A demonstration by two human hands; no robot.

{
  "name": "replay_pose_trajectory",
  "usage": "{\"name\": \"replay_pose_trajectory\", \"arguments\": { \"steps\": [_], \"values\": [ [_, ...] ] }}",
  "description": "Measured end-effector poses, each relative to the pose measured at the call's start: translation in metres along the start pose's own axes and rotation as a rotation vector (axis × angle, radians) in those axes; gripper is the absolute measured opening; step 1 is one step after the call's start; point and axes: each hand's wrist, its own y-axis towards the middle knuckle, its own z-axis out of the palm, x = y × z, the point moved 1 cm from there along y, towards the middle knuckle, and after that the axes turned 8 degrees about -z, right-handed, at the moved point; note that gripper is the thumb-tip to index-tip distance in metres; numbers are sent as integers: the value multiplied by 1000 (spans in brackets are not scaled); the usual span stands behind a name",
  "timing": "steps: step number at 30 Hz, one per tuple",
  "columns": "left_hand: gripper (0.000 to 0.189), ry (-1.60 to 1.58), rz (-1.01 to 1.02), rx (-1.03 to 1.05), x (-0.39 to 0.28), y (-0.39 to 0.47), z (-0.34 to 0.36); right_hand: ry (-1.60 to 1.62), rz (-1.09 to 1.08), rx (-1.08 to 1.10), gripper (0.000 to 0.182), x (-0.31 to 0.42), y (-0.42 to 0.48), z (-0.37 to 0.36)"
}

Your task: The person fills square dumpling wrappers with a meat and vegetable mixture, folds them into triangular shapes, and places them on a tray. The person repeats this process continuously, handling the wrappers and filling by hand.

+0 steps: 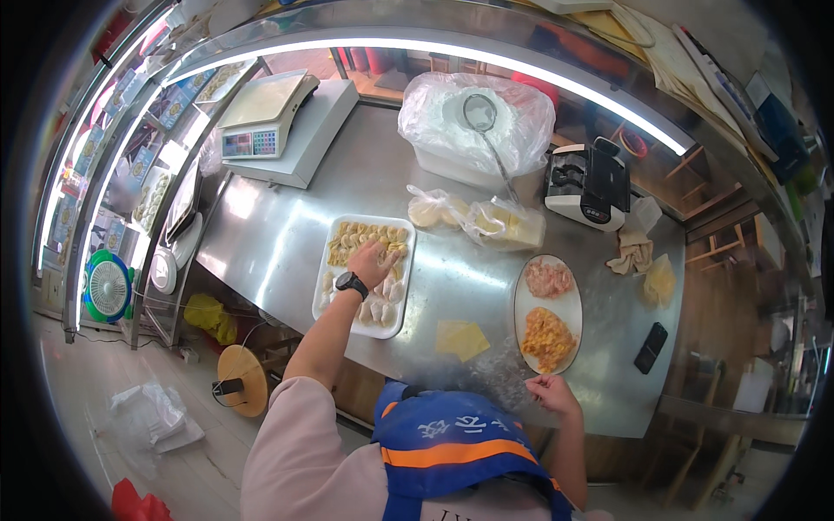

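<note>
My left hand (370, 264), a dark watch on its wrist, reaches over a white tray (319, 305). Its fingers are among the folded wontons (355, 233) in the upper part; whether they grip one is hidden. Paler, floury dumplings (376, 313) lie in rows below the hand. At the table's near edge, my right hand (552, 393) has its fingertips pinched on what looks like a thin stick, too faint to name surely. Just above it sits an oval plate (529, 300) with pink minced meat (548, 279) and an orange-yellow filling (548, 336). Yellow wrapper sheets (462, 339) lie between tray and plate.
Behind the tray, bagged wrappers (507, 223) rest before a plastic-lined tub of flour (449, 107) holding a strainer (481, 112). A scale (264, 117) stands far left, a banknote counter (586, 185) at right. A phone (650, 348) lies near the right edge.
</note>
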Motion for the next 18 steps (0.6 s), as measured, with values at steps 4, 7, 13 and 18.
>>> {"name": "replay_pose_trajectory", "arguments": {
  "steps": [4,7,13,18],
  "values": [
    [47,87,271,-165,33,2,7,69,9,-23,16,1,1,13],
    [40,-101,318,-353,22,-34,29,114,36,-46,15,-6,-4,19],
    [26,-241,486,248,-71,-126,100,70,54,2,17,-17,-11,14],
    [15,-92,571,258,-101,-142,140,113,-42,-4,15,-13,-22,-4]
  ]
}}
